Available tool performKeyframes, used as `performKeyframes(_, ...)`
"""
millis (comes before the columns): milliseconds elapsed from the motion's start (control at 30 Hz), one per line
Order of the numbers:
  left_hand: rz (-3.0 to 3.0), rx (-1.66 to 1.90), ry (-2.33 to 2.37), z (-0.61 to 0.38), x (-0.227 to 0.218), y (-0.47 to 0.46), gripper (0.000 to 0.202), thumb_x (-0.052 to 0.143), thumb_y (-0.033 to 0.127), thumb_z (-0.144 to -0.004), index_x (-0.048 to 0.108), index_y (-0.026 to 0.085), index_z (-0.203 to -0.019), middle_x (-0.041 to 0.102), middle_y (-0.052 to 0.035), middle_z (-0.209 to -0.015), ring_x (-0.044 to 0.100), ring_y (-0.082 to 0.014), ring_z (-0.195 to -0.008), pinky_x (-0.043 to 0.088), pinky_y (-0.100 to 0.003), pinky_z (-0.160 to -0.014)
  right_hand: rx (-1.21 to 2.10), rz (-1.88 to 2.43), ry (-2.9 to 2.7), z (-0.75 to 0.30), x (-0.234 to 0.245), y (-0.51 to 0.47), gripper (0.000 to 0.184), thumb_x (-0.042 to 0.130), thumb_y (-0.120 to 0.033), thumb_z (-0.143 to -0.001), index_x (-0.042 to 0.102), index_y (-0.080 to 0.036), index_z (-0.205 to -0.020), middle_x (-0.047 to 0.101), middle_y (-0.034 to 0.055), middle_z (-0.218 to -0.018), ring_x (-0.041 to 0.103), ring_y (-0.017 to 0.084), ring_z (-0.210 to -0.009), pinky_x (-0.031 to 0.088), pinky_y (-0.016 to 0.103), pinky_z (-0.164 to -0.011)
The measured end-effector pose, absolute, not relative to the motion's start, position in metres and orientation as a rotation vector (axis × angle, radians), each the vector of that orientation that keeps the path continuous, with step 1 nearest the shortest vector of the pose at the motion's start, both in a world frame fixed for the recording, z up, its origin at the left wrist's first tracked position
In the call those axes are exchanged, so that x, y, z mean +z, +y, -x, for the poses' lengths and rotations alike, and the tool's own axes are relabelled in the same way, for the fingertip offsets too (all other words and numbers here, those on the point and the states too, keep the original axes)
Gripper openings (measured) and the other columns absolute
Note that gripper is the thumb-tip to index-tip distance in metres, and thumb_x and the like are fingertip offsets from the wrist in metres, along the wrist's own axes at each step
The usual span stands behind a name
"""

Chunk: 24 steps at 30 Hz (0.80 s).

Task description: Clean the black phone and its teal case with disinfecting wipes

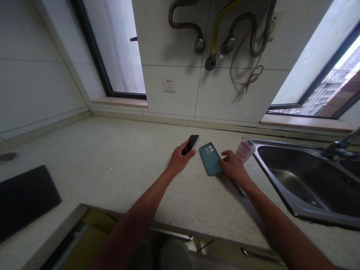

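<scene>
My left hand is closed around a black smartphone with a pale edge, tilted above the counter. Just right of it is a blue-green phone case with camera cutouts at its top end. The fingers of my right hand grip the case's right edge, the index finger partly raised. Whether the case rests fully on the counter, I cannot tell. Behind my right hand is a clear plastic cup with pink marks. A thin pale-edged object lies partly hidden beneath my right forearm.
The speckled white counter runs along a tiled wall. A steel sink with a faucet is at right. A dark flat panel lies at left. Hoses hang above. Below the counter's front edge is a drawer handle.
</scene>
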State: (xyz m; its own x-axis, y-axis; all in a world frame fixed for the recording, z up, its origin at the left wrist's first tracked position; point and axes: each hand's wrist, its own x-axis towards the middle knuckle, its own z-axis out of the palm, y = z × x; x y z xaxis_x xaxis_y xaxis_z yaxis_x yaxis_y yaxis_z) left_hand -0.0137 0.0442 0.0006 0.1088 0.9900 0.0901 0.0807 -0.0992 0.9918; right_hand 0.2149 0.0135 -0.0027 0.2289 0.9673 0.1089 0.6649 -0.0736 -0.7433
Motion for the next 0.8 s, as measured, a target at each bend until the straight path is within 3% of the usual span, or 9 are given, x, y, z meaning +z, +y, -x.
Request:
performKeyframes(133,-1.779,1.192,1.465,0.015,-0.004,0.034,0.062,0.078,0.043,-0.072,0.063,0.021,-0.128,0.057,-0.0124,-0.110,0.055,-0.0299,-0.111,0.037,-0.038,-0.102,0.500,1.973,-1.837,-0.214,-0.003,0.008,0.023,0.054,-0.021,-0.083,0.063,-0.013,-0.103,0.069,0.0073,-0.073,0.065,0.019,-0.064,0.046,0.028,-0.060)
performKeyframes(333,-1.940,0.965,1.718,0.019,-0.010,0.032,0.053,0.076,0.036,-0.072,0.066,0.016,-0.120,0.053,-0.0163,-0.109,0.055,-0.0353,-0.111,0.039,-0.043,-0.100,0.495,2.054,-1.976,-0.213,-0.006,0.007,0.027,0.050,-0.020,-0.086,0.061,-0.011,-0.110,0.071,0.0094,-0.073,0.066,0.019,-0.063,0.045,0.029,-0.062)
performKeyframes(567,-2.305,0.505,2.070,0.015,-0.015,0.029,0.066,0.059,0.045,-0.088,0.051,0.007,-0.141,0.059,-0.0234,-0.116,0.052,-0.0341,-0.112,0.040,-0.043,-0.098,0.458,1.938,-2.118,-0.211,-0.010,0.006,0.036,0.051,-0.018,-0.086,0.054,-0.011,-0.121,0.074,0.0137,-0.089,0.068,0.021,-0.079,0.045,0.029,-0.070)
performKeyframes(800,-2.342,0.471,2.153,0.012,-0.023,0.027,0.067,0.056,0.046,-0.092,0.050,0.003,-0.143,0.058,-0.0269,-0.122,0.051,-0.0353,-0.115,0.038,-0.042,-0.099,0.450,1.807,-2.349,-0.203,-0.002,-0.004,0.051,0.049,-0.020,-0.086,0.046,-0.009,-0.136,0.073,0.0140,-0.089,0.066,0.023,-0.081,0.042,0.031,-0.071)
